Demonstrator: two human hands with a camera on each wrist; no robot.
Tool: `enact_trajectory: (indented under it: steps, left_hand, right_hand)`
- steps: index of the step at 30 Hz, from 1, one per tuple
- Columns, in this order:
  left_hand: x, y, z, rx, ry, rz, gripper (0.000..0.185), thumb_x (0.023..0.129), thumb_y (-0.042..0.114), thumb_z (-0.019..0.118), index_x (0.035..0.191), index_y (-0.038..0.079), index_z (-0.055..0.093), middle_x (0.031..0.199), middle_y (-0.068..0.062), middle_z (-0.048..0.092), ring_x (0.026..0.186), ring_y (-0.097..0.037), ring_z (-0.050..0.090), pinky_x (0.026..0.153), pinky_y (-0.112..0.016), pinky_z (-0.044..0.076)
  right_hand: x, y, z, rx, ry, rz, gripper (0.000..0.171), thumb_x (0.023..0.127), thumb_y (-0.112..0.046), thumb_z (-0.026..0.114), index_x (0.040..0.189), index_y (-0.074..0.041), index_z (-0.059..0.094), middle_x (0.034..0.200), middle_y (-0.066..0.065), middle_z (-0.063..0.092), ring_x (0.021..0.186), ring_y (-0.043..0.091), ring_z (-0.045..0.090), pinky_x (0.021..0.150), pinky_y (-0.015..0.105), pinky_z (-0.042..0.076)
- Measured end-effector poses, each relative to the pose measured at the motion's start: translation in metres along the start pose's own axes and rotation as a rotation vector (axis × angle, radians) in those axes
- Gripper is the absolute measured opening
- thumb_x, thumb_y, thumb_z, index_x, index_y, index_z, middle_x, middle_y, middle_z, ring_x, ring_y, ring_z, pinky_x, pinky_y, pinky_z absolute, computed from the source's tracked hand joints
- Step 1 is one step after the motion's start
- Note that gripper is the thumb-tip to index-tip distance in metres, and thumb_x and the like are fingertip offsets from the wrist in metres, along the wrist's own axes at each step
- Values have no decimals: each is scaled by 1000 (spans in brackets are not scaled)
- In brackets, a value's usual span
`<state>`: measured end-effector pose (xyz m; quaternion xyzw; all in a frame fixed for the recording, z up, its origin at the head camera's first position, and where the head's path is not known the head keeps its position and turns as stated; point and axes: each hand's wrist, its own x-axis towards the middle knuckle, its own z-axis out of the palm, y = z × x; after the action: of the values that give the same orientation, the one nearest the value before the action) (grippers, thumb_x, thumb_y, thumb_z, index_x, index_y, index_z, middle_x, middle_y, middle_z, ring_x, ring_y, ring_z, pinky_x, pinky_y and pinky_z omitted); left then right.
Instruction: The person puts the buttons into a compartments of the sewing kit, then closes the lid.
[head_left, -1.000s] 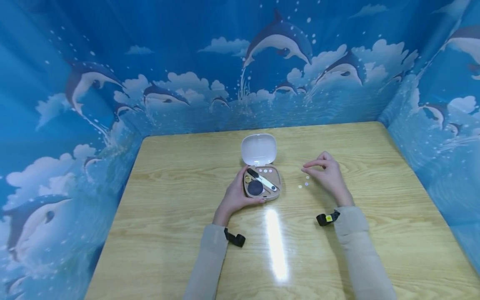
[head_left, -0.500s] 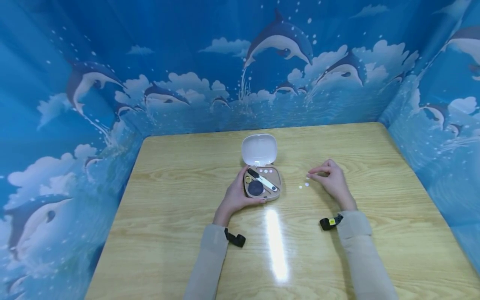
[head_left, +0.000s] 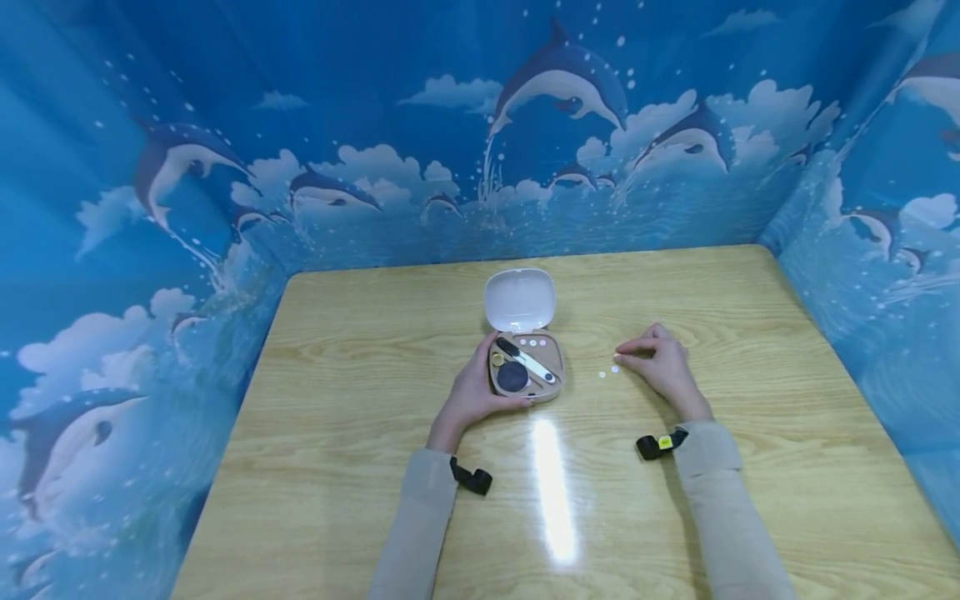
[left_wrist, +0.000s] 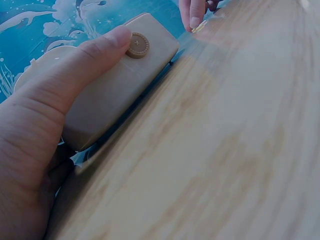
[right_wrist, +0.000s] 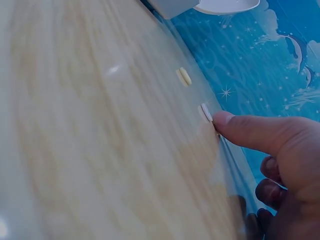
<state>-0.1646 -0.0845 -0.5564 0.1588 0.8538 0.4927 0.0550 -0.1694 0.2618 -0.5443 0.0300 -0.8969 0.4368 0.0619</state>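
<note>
An open sewing kit case (head_left: 555,385) stands on the table, its white lid (head_left: 519,300) tilted back. My left hand (head_left: 471,390) grips its left side; in the left wrist view the thumb lies by the button-shaped clasp (left_wrist: 138,46). Inside are a white tool with a black end (head_left: 537,367), a dark disc (head_left: 513,377), a small gold round piece (head_left: 498,359) and small white buttons (head_left: 533,342). My right hand (head_left: 663,367) pinches a small button at its fingertips, largely hidden. A white button (right_wrist: 206,112) and a pale yellow button (right_wrist: 183,76) lie beside it.
The wooden table (head_left: 337,400) bears a bright glare streak in front of the case. Blue dolphin-print curtains (head_left: 420,125) enclose the back and both sides.
My right hand has shifted a little right and down, bringing its fingertips onto the farthest loose button. My left hand and the case have stayed in place.
</note>
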Motion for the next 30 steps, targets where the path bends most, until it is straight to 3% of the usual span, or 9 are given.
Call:
enact_trajectory:
  steps: [13, 21, 30]
  left_hand:
    - [-1, 3, 0, 6, -4, 5, 130, 56, 55, 93, 158, 37, 13, 159, -2, 31, 142, -28, 36, 114, -52, 32]
    - [0, 1, 0, 6, -4, 17, 131, 56, 56, 93, 159, 35, 13, 159, -3, 31, 142, -29, 35, 114, -53, 32]
    - [0, 0, 1, 1, -3, 7, 131, 56, 58, 92, 158, 38, 12, 160, -2, 31, 143, -28, 35, 115, -52, 32]
  right_hand:
    - [-2, 5, 2, -2, 35, -26, 13, 80, -14, 84, 89, -5, 80, 87, 7, 52, 79, 18, 44, 73, 32, 31]
    - [-2, 2, 3, -17, 47, -49, 11, 80, -13, 84, 87, -6, 80, 85, 6, 52, 79, 18, 45, 86, 46, 26]
    - [-3, 2, 3, -15, 53, -61, 10, 81, -12, 83, 88, -6, 80, 86, 5, 54, 78, 18, 45, 85, 45, 25]
